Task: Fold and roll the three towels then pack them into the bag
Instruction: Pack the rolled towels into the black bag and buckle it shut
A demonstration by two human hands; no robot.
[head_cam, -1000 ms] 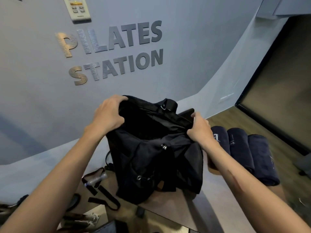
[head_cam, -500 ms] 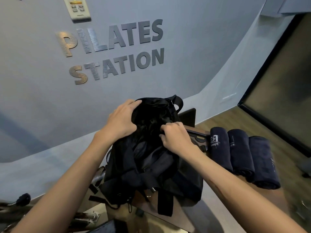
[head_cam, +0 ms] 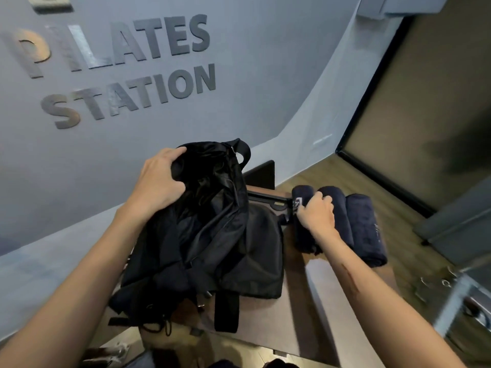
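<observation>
A: Nearest the viewer, what does the left hand (head_cam: 156, 181) do?

B: It grips the bag (head_cam: 212, 235) at the mouth, fingers curled over the black rim at about 11 o'clock of the bag, seemingly holding it up and open. The bag slumps on the table (head_cam: 292, 322), straps trailing toward 6 o'clock.

A: And the right hand (head_cam: 316, 213)?

B: It lies at 3 o'clock from the bag, on the rolled towels. Its fingers wrap the left towel (head_cam: 301, 197) at its far half, close beside the white label; thumb position cannot be told.

A: Where do the towels lie?

B: Three dark rolls side by side, touching: the left towel nearest the bag, the middle towel (head_cam: 342, 216), then the right towel (head_cam: 366, 229). Each long axis runs roughly 12 to 6 o'clock, tilting slightly toward 5.

A: Which relation governs the coming move?

B: The bag mouth lies toward 10 o'clock from the gripped roll, near but apart. The right hand is the nearer one. Judged from this, packing has not begun; the roll would probably need turning end-first toward the mouth.

A: Farthest?

B: A wall (head_cam: 265, 62) with raised lettering.
</observation>
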